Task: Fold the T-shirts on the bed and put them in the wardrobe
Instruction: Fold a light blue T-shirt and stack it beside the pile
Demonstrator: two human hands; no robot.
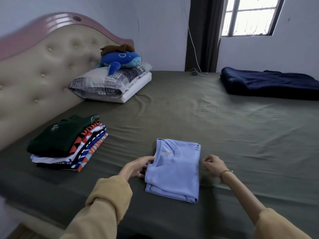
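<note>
Both hands flank the folded blue T-shirt (pixel 174 169): left hand (pixel 138 165) fingertips touch its edge, right hand (pixel 213 163) loosely curled, empty. Next (judged): transfer to stack (pixel 67 144).

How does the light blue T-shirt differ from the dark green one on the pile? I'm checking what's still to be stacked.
The light blue T-shirt lies alone on the bed sheet, while the dark green T-shirt tops a pile of folded shirts. The blue one lies between the hands, the left hand touching its edge; the green one is untouched, nearer the headboard. Both are folded into rectangles.
</note>
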